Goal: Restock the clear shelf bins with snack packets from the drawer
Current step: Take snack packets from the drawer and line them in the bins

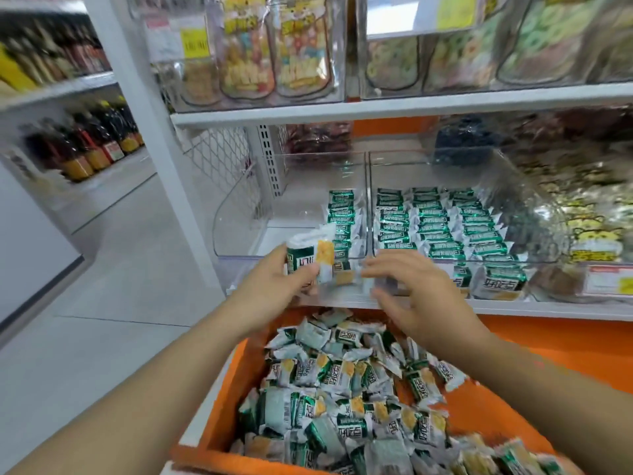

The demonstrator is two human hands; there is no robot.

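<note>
Head view. The left hand [270, 286] is raised at the front edge of the left clear bin [233, 217]; its thumb and fingers curl round one green-and-white snack packet [308, 257], which is held upright and just above the bin's front lip; the packet's crimped white end points up.

The right hand [421, 296] hovers beside it at the same front lip, with the fingers stretched out towards the left and loosely spread; no packet is seen within them, though the fingertips are blurred.

Inside the left clear bin a single row of packets [342, 214] stands on edge along the right wall; the remaining floor of that bin is bare plastic. The adjoining right clear bin [507, 173] holds several close rows of identical packets [442, 228], from back to front.

Beneath both hands an orange drawer [246, 368] stands pulled out from under the white shelf board [513, 306]; it is heaped with loose packets [342, 406] of the same kind, lying at all angles.

On the shelf above, further clear bins contain jar-shaped pouches [274, 53] of coloured snacks, with a yellow price label [195, 44] on the front; at far left, dark bottles [85, 149] line a separate shelf unit, blurred.
</note>
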